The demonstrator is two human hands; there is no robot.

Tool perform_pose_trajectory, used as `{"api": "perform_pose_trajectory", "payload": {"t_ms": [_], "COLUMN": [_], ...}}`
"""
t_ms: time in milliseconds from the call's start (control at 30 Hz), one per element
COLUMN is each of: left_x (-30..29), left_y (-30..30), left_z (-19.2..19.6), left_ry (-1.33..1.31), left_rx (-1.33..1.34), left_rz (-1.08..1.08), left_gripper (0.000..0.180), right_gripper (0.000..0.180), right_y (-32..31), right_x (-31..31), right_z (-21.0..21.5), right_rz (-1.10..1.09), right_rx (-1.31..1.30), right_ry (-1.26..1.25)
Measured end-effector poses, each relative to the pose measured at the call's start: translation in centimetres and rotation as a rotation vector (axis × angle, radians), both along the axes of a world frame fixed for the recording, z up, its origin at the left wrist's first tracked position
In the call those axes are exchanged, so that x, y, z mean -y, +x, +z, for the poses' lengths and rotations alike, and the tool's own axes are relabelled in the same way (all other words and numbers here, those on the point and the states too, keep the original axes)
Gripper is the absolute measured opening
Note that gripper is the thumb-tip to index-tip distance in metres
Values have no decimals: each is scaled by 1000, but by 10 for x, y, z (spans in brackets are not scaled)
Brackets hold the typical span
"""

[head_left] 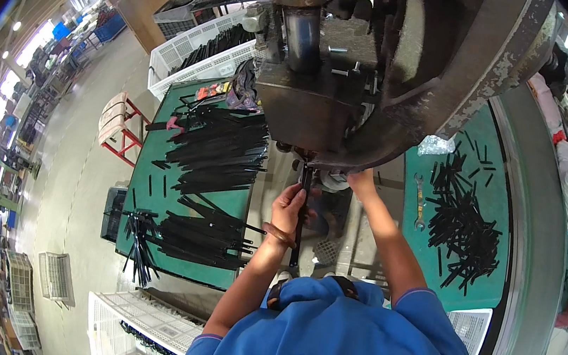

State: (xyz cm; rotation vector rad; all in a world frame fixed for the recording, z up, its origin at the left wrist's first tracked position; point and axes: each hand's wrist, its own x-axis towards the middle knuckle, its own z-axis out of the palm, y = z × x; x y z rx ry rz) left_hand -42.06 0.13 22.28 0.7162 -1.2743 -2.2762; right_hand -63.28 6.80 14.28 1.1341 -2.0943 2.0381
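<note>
My left hand [287,207] is closed round a long, narrow black strip [297,239], which points away from me with its far end under the head of a heavy dark metal press [302,112]. A brown bangle circles the left wrist. My right hand [360,180] reaches to the right of the strip, beneath the press's curved frame. Its fingers are hidden there, so what they touch does not show. To the left, piles of similar long black strips [213,147] cover a green table [147,193].
Short black pieces [465,232] lie heaped on the green right-hand table [416,169], beside a wrench [418,201] and a clear plastic bag [437,145]. White crates stand at the far left [204,47] and near left [131,322]. A red-framed stool [123,126] is on the floor.
</note>
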Motion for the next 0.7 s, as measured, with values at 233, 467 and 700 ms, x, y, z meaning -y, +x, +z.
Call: {"api": "perform_pose_trajectory", "payload": {"t_ms": [233, 467, 700], "left_x": [6, 6, 7], "left_y": [-4, 1, 4], "left_z": [-15, -25, -24], "left_ry": [78, 81, 200], "left_rx": [61, 58, -18], "left_rz": [-21, -33, -41], "left_gripper": [23, 21, 18], "right_gripper": [17, 8, 3], "right_y": [61, 86, 69], "right_x": [-3, 30, 23], "right_z": [86, 78, 65], "right_rz": [211, 234, 128], "right_rx": [747, 826, 1072], "right_ry": [-215, 145, -253]}}
